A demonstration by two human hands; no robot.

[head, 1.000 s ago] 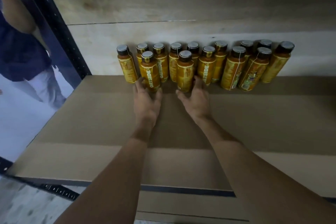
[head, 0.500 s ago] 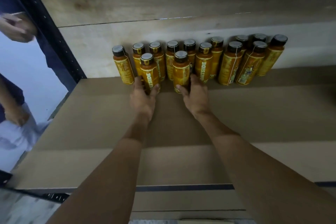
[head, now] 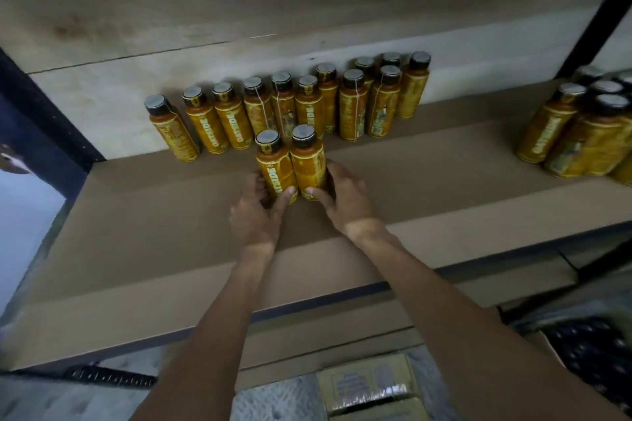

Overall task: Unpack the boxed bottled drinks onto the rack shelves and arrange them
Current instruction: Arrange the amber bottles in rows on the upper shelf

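Two yellow bottles with dark caps stand side by side on the brown shelf board (head: 143, 215), in front of a row. My left hand (head: 254, 212) grips the left bottle (head: 275, 164) low down, thumb across its label. My right hand (head: 343, 196) grips the right bottle (head: 307, 159) in the same way. Behind them a row of several like bottles (head: 219, 120) lines the plywood back wall. A second cluster of bottles (head: 578, 133) stands at the shelf's far right.
Black rack posts rise at the left (head: 44, 120) and the right (head: 602, 10). The shelf's front edge (head: 307, 304) runs below my forearms. A yellow carton (head: 366, 383) lies on the floor below, beside a dark box of bottles (head: 595, 352).
Both hands have pulled their two bottles forward and right, away from the back row, and set them together. The view has swung right, showing the right-hand cluster and the floor boxes.
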